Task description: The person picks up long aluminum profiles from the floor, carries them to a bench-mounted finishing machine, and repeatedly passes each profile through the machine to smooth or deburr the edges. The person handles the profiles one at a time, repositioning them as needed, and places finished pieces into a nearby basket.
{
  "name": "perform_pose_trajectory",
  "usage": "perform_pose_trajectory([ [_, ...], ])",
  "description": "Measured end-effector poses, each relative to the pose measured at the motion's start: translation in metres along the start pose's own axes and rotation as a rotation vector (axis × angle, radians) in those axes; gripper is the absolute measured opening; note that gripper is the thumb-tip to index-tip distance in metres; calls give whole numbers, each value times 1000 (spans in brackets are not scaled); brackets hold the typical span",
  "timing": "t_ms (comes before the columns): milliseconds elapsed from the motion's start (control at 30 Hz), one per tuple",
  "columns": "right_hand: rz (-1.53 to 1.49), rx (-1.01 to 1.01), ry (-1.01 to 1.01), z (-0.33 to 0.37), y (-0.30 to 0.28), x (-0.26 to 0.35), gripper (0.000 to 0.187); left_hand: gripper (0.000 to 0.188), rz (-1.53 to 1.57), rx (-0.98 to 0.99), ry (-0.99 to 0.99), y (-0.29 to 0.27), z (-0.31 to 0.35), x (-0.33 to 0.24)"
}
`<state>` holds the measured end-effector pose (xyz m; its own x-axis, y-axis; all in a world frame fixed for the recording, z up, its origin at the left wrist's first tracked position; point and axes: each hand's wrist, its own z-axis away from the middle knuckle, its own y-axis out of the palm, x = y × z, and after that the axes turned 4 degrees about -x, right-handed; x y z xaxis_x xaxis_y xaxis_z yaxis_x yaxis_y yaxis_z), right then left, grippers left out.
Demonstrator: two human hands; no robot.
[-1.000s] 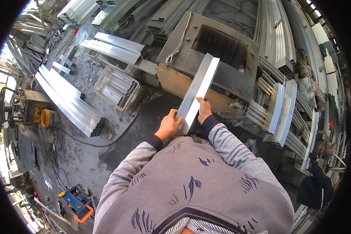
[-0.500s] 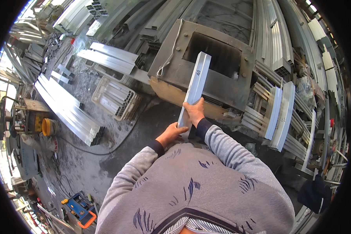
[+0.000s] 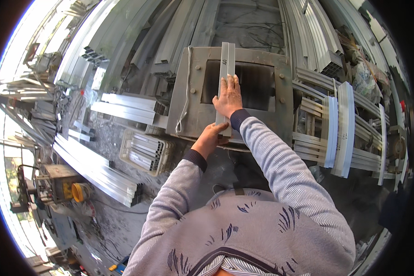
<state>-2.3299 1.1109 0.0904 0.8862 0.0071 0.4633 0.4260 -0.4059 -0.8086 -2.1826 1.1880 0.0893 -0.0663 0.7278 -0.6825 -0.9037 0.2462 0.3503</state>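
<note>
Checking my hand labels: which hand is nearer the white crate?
Left: the left hand is right of the crate; the right hand is farther off, up and right, on the metal profile.

1. Floor: grey, dusty and stained; a dark cable curves across the left part.
2. Light: a bright, daylit strip runs along the left edge, its detail washed out. Deep shadow covers the lower right.
3. Upper left: long metal profiles stacked side by side.
4. Upper right: parallel metal lengths, clear plastic sheeting nearby.
5. Left: wooden-topped stand, yellow bucket just beside.
</note>
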Motion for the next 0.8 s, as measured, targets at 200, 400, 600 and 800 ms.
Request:
perform_pose_trajectory([
  [200, -52, 41, 57, -60, 34, -6, 75, 32, -24, 4, 44, -14, -39, -45],
  [400, -71, 0, 8, -22, 46, 27, 74, 33, -52, -84, 28, -43, -8, -16],
  [600, -112, 53, -15, 51, 37, 60, 76, 36, -62, -74, 25, -62, 53, 37],
  [800, -87, 107, 41, 97, 24, 76, 80, 35, -140, -3, 49, -75, 87, 67],
])
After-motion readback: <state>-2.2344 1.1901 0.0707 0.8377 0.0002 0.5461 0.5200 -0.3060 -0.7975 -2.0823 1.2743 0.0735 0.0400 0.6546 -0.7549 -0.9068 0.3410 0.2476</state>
